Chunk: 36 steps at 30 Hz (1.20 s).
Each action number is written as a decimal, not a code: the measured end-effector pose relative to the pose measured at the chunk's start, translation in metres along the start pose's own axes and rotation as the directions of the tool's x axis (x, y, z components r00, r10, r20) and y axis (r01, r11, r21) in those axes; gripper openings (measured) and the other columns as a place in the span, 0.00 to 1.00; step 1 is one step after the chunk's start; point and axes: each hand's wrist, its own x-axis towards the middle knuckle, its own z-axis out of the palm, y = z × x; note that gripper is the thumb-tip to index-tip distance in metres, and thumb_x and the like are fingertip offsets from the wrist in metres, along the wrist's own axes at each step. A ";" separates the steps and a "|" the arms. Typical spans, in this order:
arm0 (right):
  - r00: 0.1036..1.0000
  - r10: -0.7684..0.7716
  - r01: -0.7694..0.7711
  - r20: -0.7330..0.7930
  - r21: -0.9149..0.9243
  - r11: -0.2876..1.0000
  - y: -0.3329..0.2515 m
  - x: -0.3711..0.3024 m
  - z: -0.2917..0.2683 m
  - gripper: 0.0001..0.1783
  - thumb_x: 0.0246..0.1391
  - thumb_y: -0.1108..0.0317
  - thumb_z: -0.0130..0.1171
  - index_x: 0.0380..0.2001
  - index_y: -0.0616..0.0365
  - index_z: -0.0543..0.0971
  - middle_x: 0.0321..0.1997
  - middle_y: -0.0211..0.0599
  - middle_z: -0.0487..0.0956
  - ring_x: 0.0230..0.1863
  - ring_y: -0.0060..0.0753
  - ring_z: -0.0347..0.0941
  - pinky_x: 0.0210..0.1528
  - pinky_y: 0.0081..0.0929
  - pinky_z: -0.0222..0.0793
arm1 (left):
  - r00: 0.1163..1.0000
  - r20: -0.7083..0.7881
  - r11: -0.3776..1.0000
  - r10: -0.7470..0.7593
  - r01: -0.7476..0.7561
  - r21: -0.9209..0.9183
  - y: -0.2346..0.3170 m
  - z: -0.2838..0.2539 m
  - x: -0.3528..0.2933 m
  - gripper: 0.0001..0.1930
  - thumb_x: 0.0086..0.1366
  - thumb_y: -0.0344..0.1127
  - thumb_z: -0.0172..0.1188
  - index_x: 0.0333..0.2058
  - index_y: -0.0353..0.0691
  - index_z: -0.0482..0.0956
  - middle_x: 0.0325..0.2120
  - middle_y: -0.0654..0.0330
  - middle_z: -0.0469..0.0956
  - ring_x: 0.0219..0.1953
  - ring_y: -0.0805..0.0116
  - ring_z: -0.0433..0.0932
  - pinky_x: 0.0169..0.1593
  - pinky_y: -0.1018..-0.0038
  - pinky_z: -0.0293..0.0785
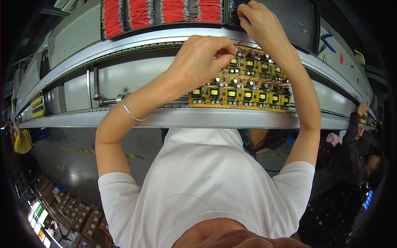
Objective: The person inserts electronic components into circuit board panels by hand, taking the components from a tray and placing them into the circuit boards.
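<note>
Two rows or more of black-framed transformers with yellow centres fill a yellow-brown circuit-board panel, among white-topped capacitors and thin dark leads. The panel lies in the conveyor channel, its straight lower edge along the near rail, its upper part by the far rail.

The left hand hides the upper left corner; its grip is pinched at the fingertips, but one cannot tell whether a wire is between them. The right hand bends over black wires, its grip curled; what it grasps cannot be told. Its forearm covers the panel's upper right edge.

Left of the panel, the pale channel bed stretches toward another panel. Beyond the far rail, a tray of red wires sits on the counter.
</note>
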 end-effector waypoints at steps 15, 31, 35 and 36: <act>0.970 -0.005 0.017 -0.243 0.049 0.999 -0.023 -0.042 -0.023 0.11 0.57 0.77 0.58 0.44 0.56 0.80 0.33 0.31 0.80 0.25 0.30 0.70 0.31 0.26 0.68 | 0.983 0.096 0.977 0.159 -0.171 0.126 -0.006 0.023 -0.003 0.04 0.55 0.24 0.64 0.30 0.32 0.84 0.22 0.60 0.80 0.21 0.71 0.70 0.27 0.75 0.69; 0.976 0.130 -0.087 -0.176 0.233 0.969 -0.029 -0.078 -0.043 0.10 0.55 0.78 0.60 0.42 0.61 0.80 0.31 0.29 0.82 0.28 0.21 0.71 0.34 0.18 0.69 | 0.933 0.214 0.921 0.291 -0.333 0.201 -0.007 0.031 -0.004 0.06 0.56 0.23 0.62 0.32 0.37 0.84 0.25 0.59 0.81 0.28 0.64 0.74 0.34 0.71 0.74; 0.973 0.046 0.003 -0.228 0.210 0.978 -0.030 -0.086 -0.049 0.08 0.54 0.78 0.61 0.39 0.63 0.81 0.31 0.30 0.82 0.29 0.21 0.72 0.37 0.17 0.70 | 0.930 0.278 0.923 0.240 -0.307 0.231 -0.002 0.030 -0.005 0.07 0.56 0.23 0.63 0.34 0.38 0.84 0.27 0.60 0.80 0.28 0.64 0.74 0.34 0.71 0.73; 0.974 0.096 -0.043 -0.203 0.253 0.966 -0.032 -0.089 -0.052 0.07 0.54 0.78 0.62 0.38 0.63 0.81 0.32 0.30 0.82 0.29 0.21 0.72 0.37 0.17 0.70 | 0.924 0.291 0.914 0.247 -0.322 0.246 -0.002 0.030 -0.006 0.08 0.56 0.23 0.63 0.36 0.38 0.83 0.27 0.60 0.80 0.29 0.64 0.74 0.34 0.71 0.73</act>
